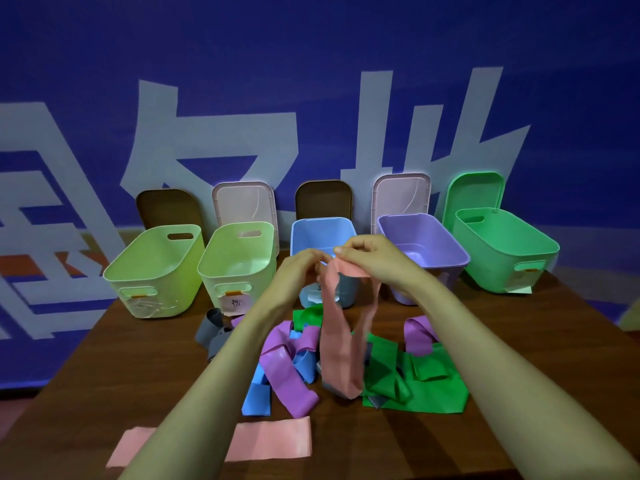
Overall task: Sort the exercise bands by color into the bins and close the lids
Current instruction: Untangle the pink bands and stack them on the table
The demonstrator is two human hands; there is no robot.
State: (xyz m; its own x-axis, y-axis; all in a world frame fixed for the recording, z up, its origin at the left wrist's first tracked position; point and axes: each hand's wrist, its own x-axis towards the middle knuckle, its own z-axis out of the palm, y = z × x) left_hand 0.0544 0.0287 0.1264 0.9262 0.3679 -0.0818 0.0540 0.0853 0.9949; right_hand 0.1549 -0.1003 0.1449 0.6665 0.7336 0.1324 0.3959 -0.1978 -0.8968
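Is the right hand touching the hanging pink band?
Touching. Head view shows the right hand pinching the hanging pink band at its top edge.

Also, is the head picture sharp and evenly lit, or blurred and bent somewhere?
Head view: dim bluish light; the wide lens stretches the forearms toward the bottom edge; the pink band, held by left hand and right hand, looks motion-blurred where it hangs.

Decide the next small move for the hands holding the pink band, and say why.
Probably carry the raised pink band left toward a yellow-green bin: left hand and right hand pinch its top, it hangs over the pile, and the blue bin, purple bin and green bin suit other bands.
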